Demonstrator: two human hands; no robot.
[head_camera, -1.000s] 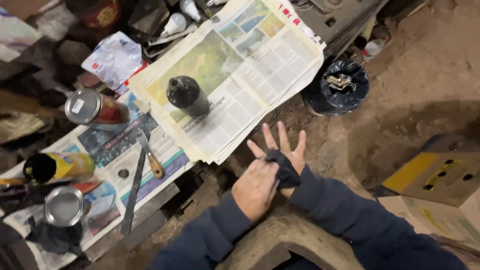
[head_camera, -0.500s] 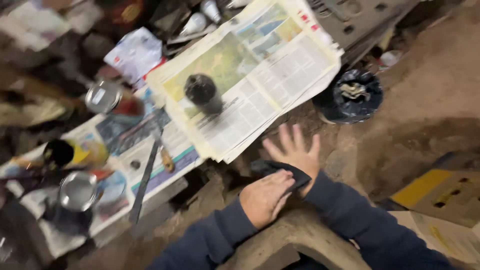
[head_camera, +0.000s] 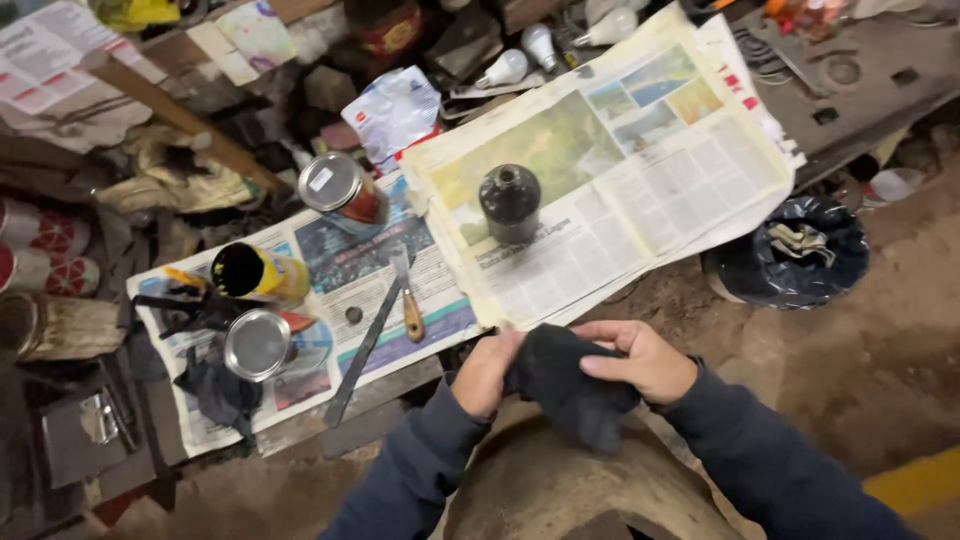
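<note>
Over creased newsprint (head_camera: 640, 200), both hands (head_camera: 640, 360) bunch a soft dark rag (head_camera: 570, 385).

1. Two hands, left (head_camera: 487, 372) and right (head_camera: 645, 360), share one dark cloth (head_camera: 570, 385).
2. One black bottle (head_camera: 510, 203) stands just beyond the hands.
3. Three tins beyond-left of the hands: red tin (head_camera: 343, 190), yellow tin (head_camera: 255, 273), silver-lidded tin (head_camera: 258, 345).
4. Three light bulbs (head_camera: 505, 68) far beyond.
5. One wooden-handled tool (head_camera: 407, 293).
</note>
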